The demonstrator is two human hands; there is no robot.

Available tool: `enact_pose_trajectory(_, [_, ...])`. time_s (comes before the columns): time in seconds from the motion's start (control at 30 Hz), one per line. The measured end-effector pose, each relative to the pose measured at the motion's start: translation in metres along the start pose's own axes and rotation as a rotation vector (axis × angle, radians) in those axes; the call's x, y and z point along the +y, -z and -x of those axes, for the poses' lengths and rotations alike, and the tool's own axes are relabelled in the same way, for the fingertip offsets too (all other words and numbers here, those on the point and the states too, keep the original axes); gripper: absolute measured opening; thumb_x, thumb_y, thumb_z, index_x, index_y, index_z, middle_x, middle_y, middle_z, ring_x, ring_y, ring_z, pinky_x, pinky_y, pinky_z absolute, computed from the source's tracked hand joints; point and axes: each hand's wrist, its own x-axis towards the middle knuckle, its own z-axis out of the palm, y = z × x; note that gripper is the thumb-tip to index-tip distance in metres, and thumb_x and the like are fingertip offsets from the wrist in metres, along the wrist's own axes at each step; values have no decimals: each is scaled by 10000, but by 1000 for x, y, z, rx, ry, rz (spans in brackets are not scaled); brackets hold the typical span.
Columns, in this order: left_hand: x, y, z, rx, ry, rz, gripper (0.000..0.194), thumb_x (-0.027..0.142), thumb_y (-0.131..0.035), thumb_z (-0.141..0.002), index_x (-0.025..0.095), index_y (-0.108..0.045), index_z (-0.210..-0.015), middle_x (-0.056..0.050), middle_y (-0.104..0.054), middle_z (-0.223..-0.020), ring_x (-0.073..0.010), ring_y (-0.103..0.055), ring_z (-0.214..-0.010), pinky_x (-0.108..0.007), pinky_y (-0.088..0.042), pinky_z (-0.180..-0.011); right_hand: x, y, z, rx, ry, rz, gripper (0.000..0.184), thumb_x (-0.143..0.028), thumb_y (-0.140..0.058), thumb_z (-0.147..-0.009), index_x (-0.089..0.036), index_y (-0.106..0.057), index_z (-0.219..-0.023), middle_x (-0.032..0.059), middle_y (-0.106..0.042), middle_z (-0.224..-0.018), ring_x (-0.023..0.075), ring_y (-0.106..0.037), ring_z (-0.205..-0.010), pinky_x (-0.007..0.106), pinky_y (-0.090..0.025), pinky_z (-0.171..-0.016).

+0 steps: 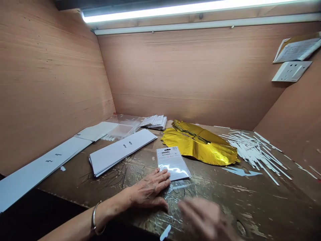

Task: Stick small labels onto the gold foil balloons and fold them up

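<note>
A flat clear plastic packet (pixel 175 170) lies on the table, with a printed white top that has a hang hole. My left hand (pixel 150 189) lies palm down with its fingers stretched out, the fingertips on the packet's lower left corner. To the right and nearer to me, my right hand (pixel 202 214) is smeared by motion, apart from the packet; whether it holds anything is unclear. A small white strip (pixel 165 232) rests at the table's front edge between the hands. Just beyond the packet lie crumpled gold foil sheets (pixel 200 147).
Left of the packet sits a stack of long white cards (pixel 122 152); more long white cards (pixel 50 164) run along the left wall. Printed packets (pixel 154 122) are piled at the back. Thin white sticks (pixel 253 150) lie heaped at right, with a cut film scrap (pixel 242 172) nearby.
</note>
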Motion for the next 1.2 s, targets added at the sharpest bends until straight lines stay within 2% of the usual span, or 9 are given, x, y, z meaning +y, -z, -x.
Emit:
enact_pose_trajectory(0.13, [3, -3, 3, 18, 28, 24, 678, 579, -384, -743, 122, -369, -1243, -142, -338, -1315, -257, -193, -1254, -406, -101, -1033, 34, 36, -19, 176, 65, 517, 296, -112, -393, -811, -210, -555, -1038, 138, -518, -1126, 235, -477, -1012, 445, -404, -805])
enact_pose_trajectory(0.23, [3, -4, 5, 39, 25, 56, 751, 605, -430, -699, 103, -343, -1251, -151, -340, -1312, -260, -194, -1253, -409, -94, -1034, 50, 37, -25, 184, 169, 587, 215, -104, -411, -808, -207, -580, -892, 88, -543, -1077, 187, -481, -974, 366, -420, -783])
enact_pose_trajectory(0.37, [3, -7, 1, 117, 49, 124, 647, 579, -508, -667, 135, -454, -1135, -126, -429, -1250, -250, -295, -1210, -387, -144, -1026, 55, 22, -35, 331, -43, 316, 185, -132, -378, -814, -167, -532, -718, 84, -525, -1022, 147, -497, -914, 292, -422, -767])
enact_pose_trajectory(0.47, [3, -12, -8, 230, 158, 228, 287, 397, -453, -793, 164, -562, -921, -65, -582, -1045, -184, -465, -1067, -310, -272, -958, 54, 19, -48, 364, -315, 166, 184, -167, -414, -776, -166, -481, -605, 60, -534, -915, 130, -528, -790, 261, -427, -698])
enact_pose_trajectory(0.57, [0, -19, -18, 363, 328, 336, 199, 210, -409, -815, 176, -592, -744, -11, -638, -846, -133, -556, -888, -251, -357, -832, 53, 20, -60, 366, -486, 164, 196, -184, -436, -729, -170, -453, -534, 39, -540, -768, 130, -527, -671, 261, -407, -628])
enact_pose_trajectory(0.7, [0, -22, -25, 453, 477, 422, 134, 148, -515, -707, 177, -585, -596, 16, -643, -744, -134, -573, -772, -260, -371, -786, 58, 21, -68, 388, -606, 115, 144, -207, -471, -673, -180, -423, -540, 13, -518, -611, 135, -500, -580, 253, -363, -544])
enact_pose_trajectory(0.8, [2, -20, -26, 518, 552, 530, 119, 114, -554, -638, 172, -573, -535, 7, -631, -723, -131, -569, -727, -252, -408, -739, 66, 19, -70, 410, -703, -205, 156, -191, -517, -593, -178, -457, -736, -42, -482, -534, 117, -474, -488, 226, -342, -468])
enact_pose_trajectory(0.97, [4, -19, -27, 716, 655, 501, 127, 67, -535, -585, 157, -565, -501, -42, -550, -1021, -164, -509, -933, -262, -400, -804, 67, 16, -74, 412, -673, -685, 493, -223, -570, -538, -116, -450, -1004, -67, -447, -518, 97, -438, -450, 207, -325, -429])
enact_pose_trajectory(1.2, [-11, 2, -13, 684, 823, 481, 176, 134, -407, -675, 168, -580, -665, 17, -529, -563, -119, -490, -565, -226, -386, -549, 45, 49, -83, 428, -553, -874, 409, -280, -636, -538, -107, -590, -905, -27, -480, -565, 78, -393, -475, 201, -293, -423])
